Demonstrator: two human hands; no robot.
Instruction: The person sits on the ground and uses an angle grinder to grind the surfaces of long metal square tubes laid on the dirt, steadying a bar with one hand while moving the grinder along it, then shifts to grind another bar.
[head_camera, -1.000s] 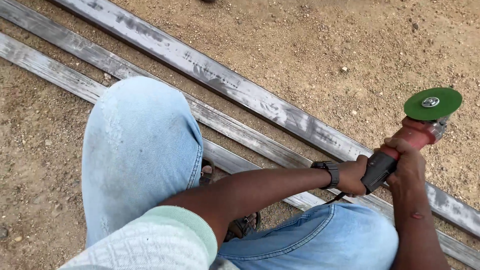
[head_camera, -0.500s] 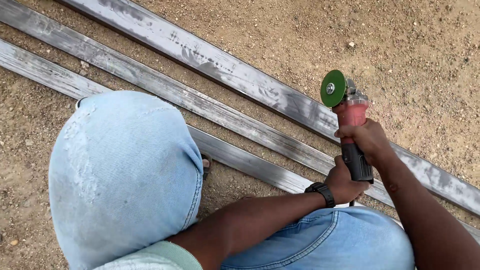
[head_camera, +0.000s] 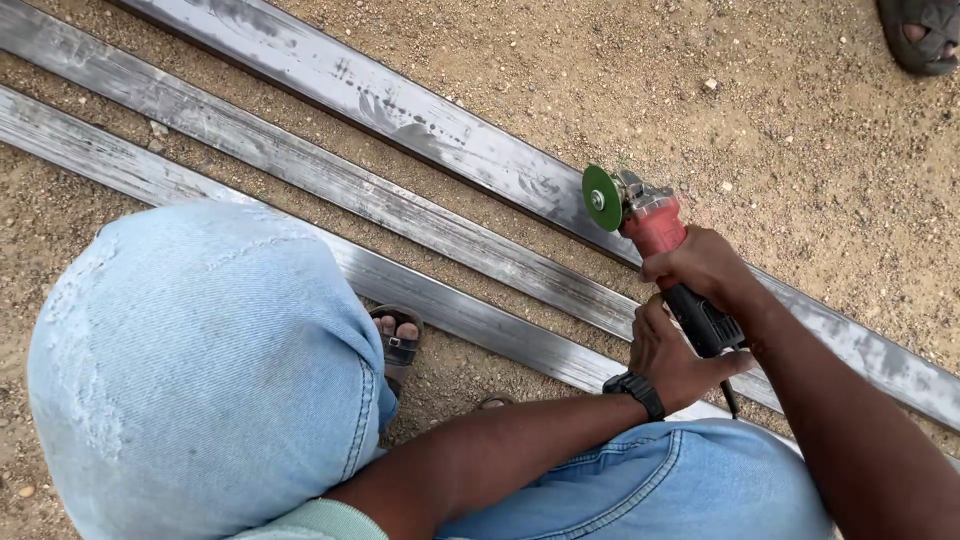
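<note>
Both hands hold a red and black angle grinder (head_camera: 672, 268) over the sandy ground (head_camera: 800, 120): the right hand (head_camera: 703, 266) has its grip closed around the red body just behind the head, and the left hand (head_camera: 672, 356), with a black wristwatch (head_camera: 637, 390), has its grip wrapped around the black rear handle. The green disc (head_camera: 601, 198) stands on its edge, just over the widest of 3 long grey metal bars (head_camera: 300, 170). A sandalled foot (head_camera: 396, 338) rests beside the nearest bar.

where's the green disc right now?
Head view, right of centre: the green disc tips the red grinder held in both hands, over the farthest steel bar.
</note>
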